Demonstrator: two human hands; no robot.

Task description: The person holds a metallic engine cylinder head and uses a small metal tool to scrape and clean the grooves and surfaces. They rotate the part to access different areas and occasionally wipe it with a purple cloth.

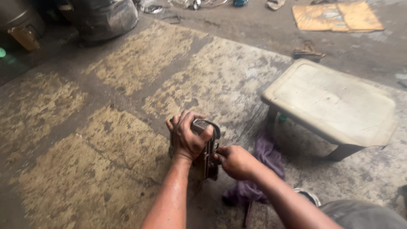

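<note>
Head view, one picture. Two hands, both the person's own. One dark metal part [206, 146] stands upright on the concrete floor [106, 161], just below frame centre. Left hand [188, 135] wraps over the top of the part from its 9 o'clock side, fingers curled around it, thumb pressed on the upper edge: a full closed clasp on the part. Right hand [234, 161] sits at the part's 4 o'clock, fingers bunched and pressed against its lower side edge; whether they pinch something small there, cannot tell.

One purple rag [265, 163] lies on the floor at 3 to 5 o'clock of the part, partly under the right forearm. One low grey plastic stool [335, 101] stands at 2 o'clock, well apart from the hands. One flat piece of cardboard [337, 17] at the frame's 1 o'clock. One dark bag [104, 17] at 11 o'clock, one yellowish can [23, 37] at the far 10 o'clock edge. One worn sandal [308, 51] lies between stool and cardboard.
</note>
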